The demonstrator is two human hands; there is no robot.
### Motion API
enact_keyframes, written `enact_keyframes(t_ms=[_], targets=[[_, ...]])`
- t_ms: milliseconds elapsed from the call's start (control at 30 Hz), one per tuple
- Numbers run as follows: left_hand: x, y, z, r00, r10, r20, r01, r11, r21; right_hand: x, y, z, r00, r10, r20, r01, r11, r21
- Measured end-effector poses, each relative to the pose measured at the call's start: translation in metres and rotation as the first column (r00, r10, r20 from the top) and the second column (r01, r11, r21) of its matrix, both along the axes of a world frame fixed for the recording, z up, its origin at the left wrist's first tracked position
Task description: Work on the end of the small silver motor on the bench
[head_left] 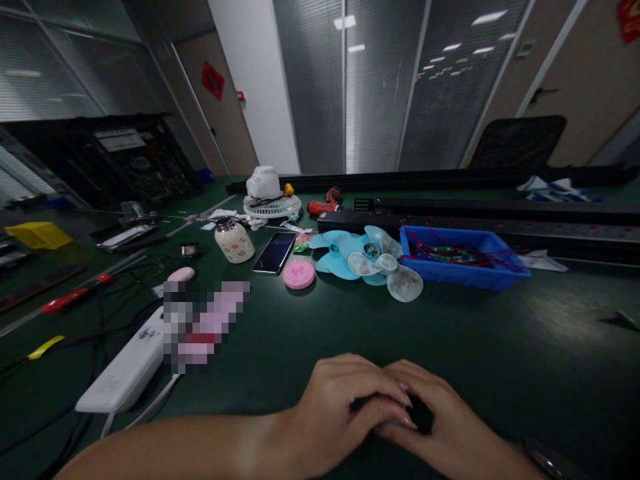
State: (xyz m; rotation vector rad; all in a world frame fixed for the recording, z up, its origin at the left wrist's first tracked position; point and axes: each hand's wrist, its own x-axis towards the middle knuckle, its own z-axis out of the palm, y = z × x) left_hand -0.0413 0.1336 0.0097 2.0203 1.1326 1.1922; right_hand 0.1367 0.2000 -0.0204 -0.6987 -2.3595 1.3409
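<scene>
My left hand and my right hand rest together at the front edge of the dark green table. Their fingers curl inward and the fingertips meet. A dark patch shows between the palms; whether it is an object or shadow I cannot tell. Beyond the hands lie a round pink case and a phone. Several blue and greyish fan blades are piled to the right of the case.
A cream bottle stands left of the phone. At left are a white power strip, cables and a pink mouse. Farther back sit a white fan, a red power drill, and a blue bin of wires.
</scene>
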Motion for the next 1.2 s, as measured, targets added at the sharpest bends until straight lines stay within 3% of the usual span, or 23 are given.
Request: enact_keyframes(t_ms=[133, 333, 667, 833, 1200], targets=[[-0.009, -0.001, 0.002, 0.996, -0.035, -0.087, 0.037, 0.999, 0.015, 0.0, 0.0, 0.002, 0.999, 0.033, -0.009, -0.033, 0.999, 0.005], [-0.018, 0.003, 0.012, 0.98, -0.137, -0.143, 0.117, 0.983, -0.14, 0.001, 0.001, 0.003, 0.999, 0.04, 0.029, -0.04, 0.999, -0.001], [-0.021, 0.006, 0.014, 0.987, -0.142, -0.072, 0.123, 0.968, -0.217, 0.002, 0.0, 0.004, 0.998, 0.052, 0.045, -0.052, 0.999, -0.006], [-0.023, 0.009, 0.012, 0.992, -0.13, 0.003, 0.128, 0.971, -0.204, 0.0, 0.0, 0.008, 0.995, 0.055, 0.077, -0.055, 0.998, -0.012], [-0.024, 0.011, 0.022, 0.957, -0.261, -0.13, 0.238, 0.957, -0.168, 0.001, -0.001, 0.005, 0.997, 0.034, 0.063, -0.036, 0.999, 0.034]])
